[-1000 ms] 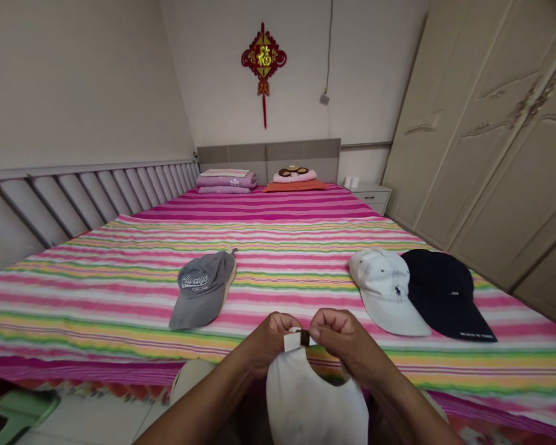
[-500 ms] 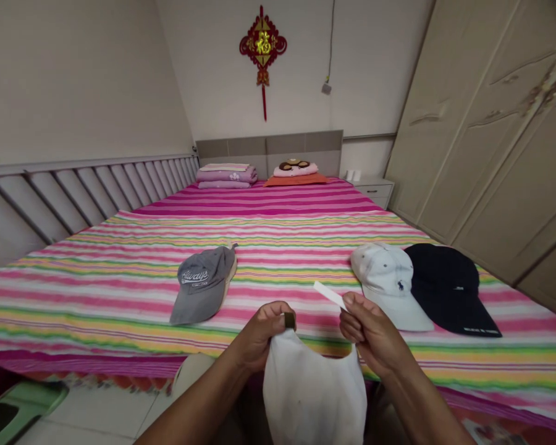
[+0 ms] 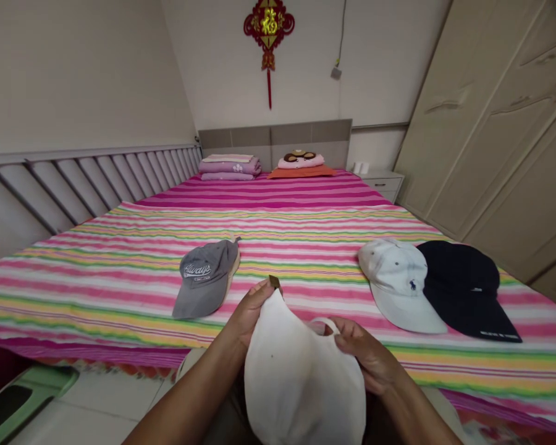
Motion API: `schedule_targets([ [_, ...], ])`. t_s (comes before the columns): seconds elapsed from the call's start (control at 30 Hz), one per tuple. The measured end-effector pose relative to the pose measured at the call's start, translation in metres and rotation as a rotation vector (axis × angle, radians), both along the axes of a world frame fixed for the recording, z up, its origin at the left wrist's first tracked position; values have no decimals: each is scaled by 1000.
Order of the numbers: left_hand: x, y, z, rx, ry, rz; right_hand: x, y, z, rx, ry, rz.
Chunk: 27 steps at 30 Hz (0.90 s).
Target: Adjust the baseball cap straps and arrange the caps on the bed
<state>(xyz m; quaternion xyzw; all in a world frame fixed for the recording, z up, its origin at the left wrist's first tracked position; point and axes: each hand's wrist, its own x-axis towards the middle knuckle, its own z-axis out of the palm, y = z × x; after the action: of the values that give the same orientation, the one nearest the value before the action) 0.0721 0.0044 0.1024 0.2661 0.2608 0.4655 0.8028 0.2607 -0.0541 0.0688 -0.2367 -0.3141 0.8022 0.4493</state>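
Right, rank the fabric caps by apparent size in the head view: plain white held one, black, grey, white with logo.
1. Plain white fabric cap, held nearest the camera
2. Black fabric cap and white logo cap: too alike to rank
3. Grey fabric cap

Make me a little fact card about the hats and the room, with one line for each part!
Left hand: holds the held cap near its dark clasp
Right hand: holds the same cap near its strap
Bed, left: grey cap, white lettering
Bed, right: white cap against black cap
Bed, far end: folded bedding
Wall: red and gold hanging
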Motion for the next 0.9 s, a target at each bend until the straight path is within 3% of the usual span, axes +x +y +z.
schedule_targets([
  [0.13,-11,9,-6,-176,107,-19,1,6,1,-67,102,-288],
  [0.23,-20,15,-12,-252,100,-99,2,12,1,-137,82,-363],
  [0.4,-35,23,-26,-54,-45,-117,1,25,-3,-191,95,-406],
  [0.63,-47,17,-79,24,-130,-240,2,50,-11,-217,143,-456],
  [0.77,-49,-1,-108,-12,-142,-242,1,64,-11,-297,188,-359],
  [0.9,-48,-21,-128,-22,-104,-253,-1,79,-14,-298,179,-314],
])
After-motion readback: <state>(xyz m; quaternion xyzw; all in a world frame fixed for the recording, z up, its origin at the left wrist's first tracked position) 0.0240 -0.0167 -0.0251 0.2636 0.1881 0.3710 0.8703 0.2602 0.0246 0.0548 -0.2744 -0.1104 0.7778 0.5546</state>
